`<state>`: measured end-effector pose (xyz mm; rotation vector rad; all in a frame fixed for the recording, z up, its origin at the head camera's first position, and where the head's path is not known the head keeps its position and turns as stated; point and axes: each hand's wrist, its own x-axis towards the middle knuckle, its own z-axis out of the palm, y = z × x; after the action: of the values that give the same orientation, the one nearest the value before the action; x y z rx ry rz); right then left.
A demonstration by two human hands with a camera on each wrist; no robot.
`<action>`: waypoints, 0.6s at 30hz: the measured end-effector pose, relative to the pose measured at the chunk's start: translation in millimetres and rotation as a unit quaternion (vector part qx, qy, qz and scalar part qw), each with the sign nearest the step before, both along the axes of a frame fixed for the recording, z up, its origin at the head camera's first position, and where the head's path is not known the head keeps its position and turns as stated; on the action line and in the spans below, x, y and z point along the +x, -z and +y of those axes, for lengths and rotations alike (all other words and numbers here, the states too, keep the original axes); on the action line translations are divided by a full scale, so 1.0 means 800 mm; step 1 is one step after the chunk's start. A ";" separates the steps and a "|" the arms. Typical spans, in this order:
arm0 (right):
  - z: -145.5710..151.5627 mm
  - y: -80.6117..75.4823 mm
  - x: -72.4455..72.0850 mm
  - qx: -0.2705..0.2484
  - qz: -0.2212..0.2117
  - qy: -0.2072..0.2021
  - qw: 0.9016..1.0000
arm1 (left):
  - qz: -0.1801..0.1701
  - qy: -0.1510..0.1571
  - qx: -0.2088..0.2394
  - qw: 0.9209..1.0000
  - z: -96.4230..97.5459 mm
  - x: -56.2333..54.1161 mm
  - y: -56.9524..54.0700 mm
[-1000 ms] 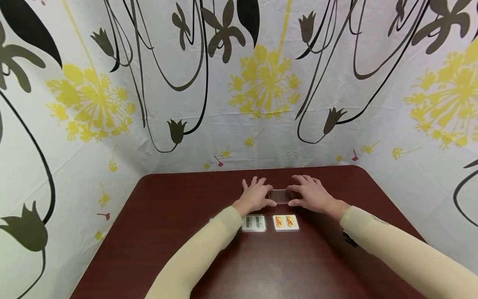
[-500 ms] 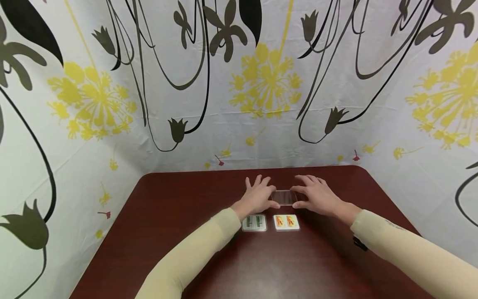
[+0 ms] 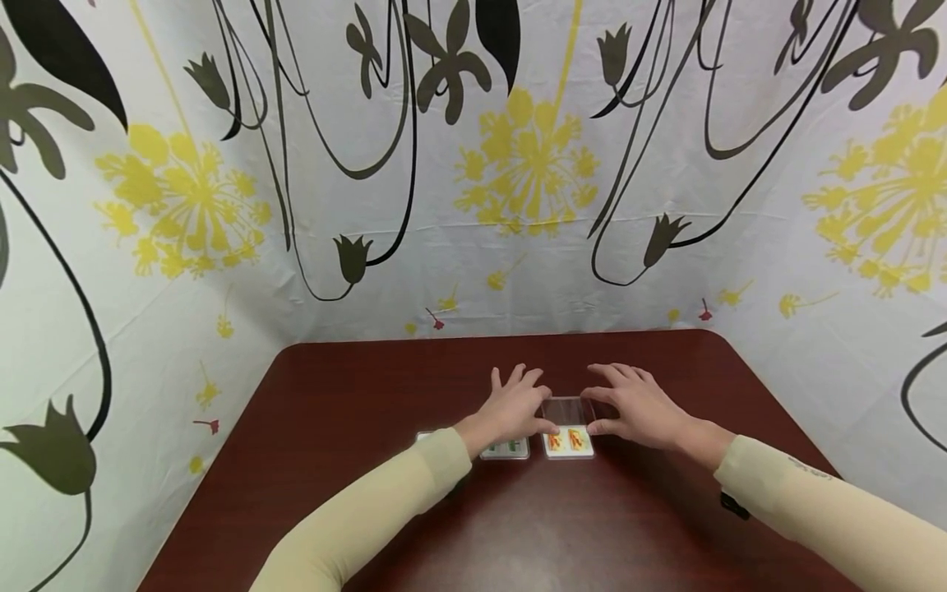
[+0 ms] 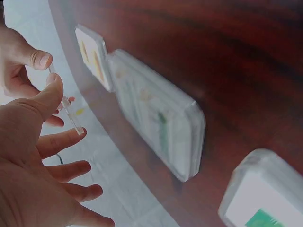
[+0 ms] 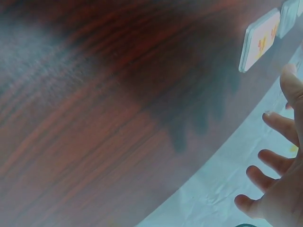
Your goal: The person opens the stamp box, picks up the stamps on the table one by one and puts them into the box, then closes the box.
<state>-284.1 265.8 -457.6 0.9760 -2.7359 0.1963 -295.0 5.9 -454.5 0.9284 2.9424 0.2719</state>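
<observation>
A thin clear plastic lid (image 3: pixel 566 410) spans the space between both hands in the head view. My left hand (image 3: pixel 514 409) pinches its left end between thumb and index finger, the other fingers spread. At the right end, my right hand (image 3: pixel 636 407) holds it by thumb and index finger. The lid overlaps the far edge of a flat clear case with orange pictures (image 3: pixel 568 444). To the left lies a similar case with green pictures (image 4: pixel 154 111), partly behind the left hand in the head view. Seen edge-on in the left wrist view, the lid looks like a narrow strip.
Another clear case with a green mark (image 4: pixel 265 198) lies farther left, mostly hidden by the left sleeve (image 3: pixel 385 501) in the head view. Everything rests on a dark red-brown wooden table (image 3: pixel 510 534). A flower-printed white cloth (image 3: pixel 473 304) hangs behind its far edge.
Both hands have brought the clear lid nearer to me and slightly right, from behind the cases to the far edge of the orange-picture case. The cases have stayed put.
</observation>
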 end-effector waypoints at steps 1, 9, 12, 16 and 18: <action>0.000 0.001 0.002 0.001 -0.001 -0.002 1.000 | -0.001 0.003 0.000 1.000 0.000 0.002 0.001; 0.000 0.011 0.016 0.012 -0.012 -0.011 1.000 | -0.003 0.013 0.001 1.000 0.000 0.015 0.009; -0.001 0.015 0.020 0.010 -0.018 -0.014 1.000 | -0.009 0.014 -0.001 1.000 -0.001 0.019 0.013; -0.004 0.022 0.026 0.015 -0.029 -0.012 0.999 | -0.010 0.018 -0.014 1.000 0.000 0.024 0.018; -0.004 0.026 0.028 0.018 -0.035 -0.010 0.999 | -0.013 0.018 -0.019 1.000 0.001 0.025 0.020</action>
<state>-262.0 262.2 -478.6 1.0241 -2.8034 0.1876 -274.7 6.7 -470.6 0.9658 2.8934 0.2253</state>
